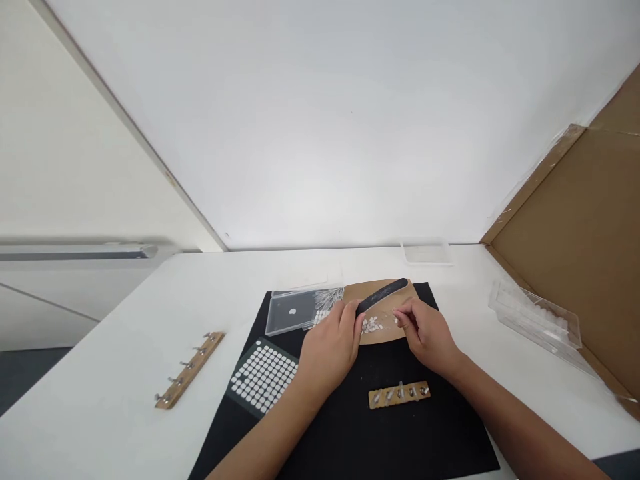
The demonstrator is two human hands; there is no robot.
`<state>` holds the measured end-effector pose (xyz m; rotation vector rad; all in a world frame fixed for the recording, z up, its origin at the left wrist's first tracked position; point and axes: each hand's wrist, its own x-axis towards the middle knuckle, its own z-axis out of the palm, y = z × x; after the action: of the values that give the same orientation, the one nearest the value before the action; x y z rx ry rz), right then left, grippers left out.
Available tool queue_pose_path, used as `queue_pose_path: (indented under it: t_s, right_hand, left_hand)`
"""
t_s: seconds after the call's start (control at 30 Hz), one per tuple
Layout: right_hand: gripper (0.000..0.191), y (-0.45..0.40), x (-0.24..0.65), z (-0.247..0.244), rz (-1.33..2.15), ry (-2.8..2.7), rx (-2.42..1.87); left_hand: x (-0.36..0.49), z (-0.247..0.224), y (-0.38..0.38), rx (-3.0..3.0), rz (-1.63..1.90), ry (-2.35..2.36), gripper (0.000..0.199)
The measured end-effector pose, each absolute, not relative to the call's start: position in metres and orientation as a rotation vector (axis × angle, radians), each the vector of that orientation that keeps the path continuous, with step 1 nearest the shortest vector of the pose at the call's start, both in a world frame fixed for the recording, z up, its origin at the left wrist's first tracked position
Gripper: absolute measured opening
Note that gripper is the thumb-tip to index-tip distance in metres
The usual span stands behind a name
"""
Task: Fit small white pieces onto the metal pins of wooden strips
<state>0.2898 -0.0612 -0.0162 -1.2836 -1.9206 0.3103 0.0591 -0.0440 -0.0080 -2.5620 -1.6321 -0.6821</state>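
Observation:
My left hand (333, 340) is closed around the lower end of a black nail file (384, 295), which slants up to the right over a sheet of brown paper (357, 291). To its right, my right hand (425, 333) pinches a small white piece (397, 320) between thumb and fingertips; its exact shape is too small to tell. Between the hands, a scatter of small white pieces (371, 325) lies on the paper. In front of my right hand, a wooden strip (400, 395) with several clear pieces and metal bits rests on the black mat (390, 440).
A dark card with rows of white dots (265, 373) lies left of my forearm. Behind it is a clear case (290, 313) holding slim clear pieces. Another wooden strip with metal clips (190, 370) sits left. Clear boxes (537, 320) stand right, beside cardboard (590, 220); a clear tray (427, 253) is behind.

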Motion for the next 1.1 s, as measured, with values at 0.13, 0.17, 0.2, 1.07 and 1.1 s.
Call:
queue_pose_path:
  t_s: [0.13,0.17,0.2,1.07,1.1]
  right_hand:
    - [0.023,-0.061,0.287,-0.019,0.252,-1.909,-1.336]
    - [0.023,-0.061,0.286,-0.020,0.239,-1.902,-1.349]
    - [0.024,-0.061,0.285,-0.021,0.226,-1.893,-1.360]
    - [0.020,-0.048,0.268,-0.033,0.107,-1.772,-1.354]
    - [0.021,-0.047,0.268,-0.033,0.129,-1.784,-1.344]
  left_hand:
    - [0.061,-0.013,-0.045,-2.561,-0.743,-1.533,0.032]
    - [0.061,-0.015,-0.045,-2.572,-0.773,-1.504,0.031]
    - [0.061,-0.016,-0.045,-2.589,-0.810,-1.477,0.030]
    - [0.074,-0.009,-0.058,-2.964,-1.075,-1.743,0.037]
    - [0.074,-0.009,-0.058,-2.961,-1.070,-1.738,0.037]
